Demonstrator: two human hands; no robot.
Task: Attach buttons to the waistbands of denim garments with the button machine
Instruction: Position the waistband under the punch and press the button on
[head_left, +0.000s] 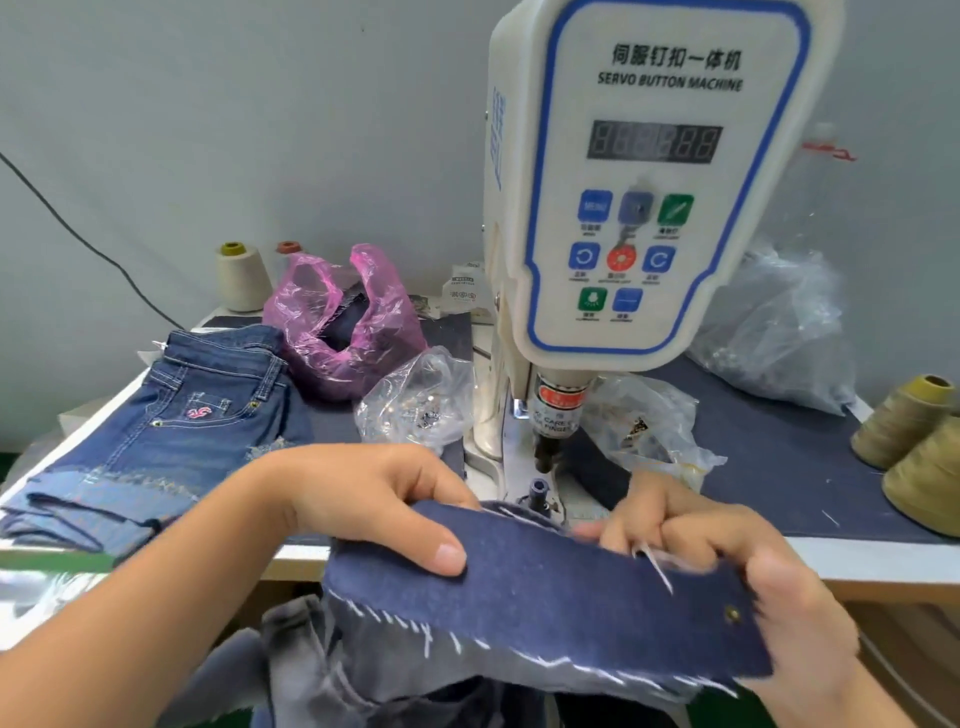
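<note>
The button machine (639, 208) stood on the table (779, 467) at twelve o'clock; folded jeans (171, 415) lay at nine o'clock, a plastic bag (343, 322) behind them at ten; thread cones (914, 447) sat at three o'clock; the waistband (545, 587) lay at six o'clock, before the machine.

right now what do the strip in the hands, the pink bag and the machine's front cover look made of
The strip: dark blue denim, matte and woven, with white threads fraying along its raw edge and a small brass-looking metal stud near one end. The pink bag: thin see-through plastic film, crinkled and glossy. The machine's front cover: probably moulded plastic, smooth off-white with rounded corners and printed blue trim.
</note>
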